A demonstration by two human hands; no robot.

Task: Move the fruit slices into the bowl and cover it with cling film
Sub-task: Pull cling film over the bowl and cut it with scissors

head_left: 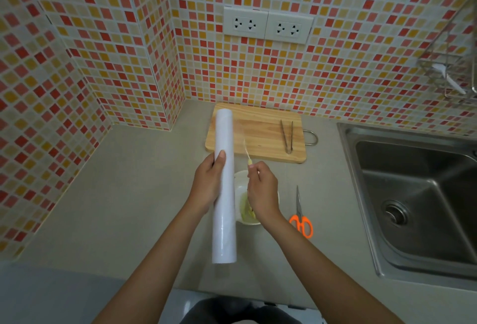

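My left hand grips a long white cling film roll, held lengthwise above the counter. My right hand pinches the film's loose edge just right of the roll. Under both hands sits a white bowl holding pale yellow-green fruit slices; the roll and my right hand hide much of it.
A wooden cutting board with metal tongs lies behind the bowl. Orange-handled scissors rest right of the bowl. A steel sink fills the right side. Tiled walls with sockets close the back and left.
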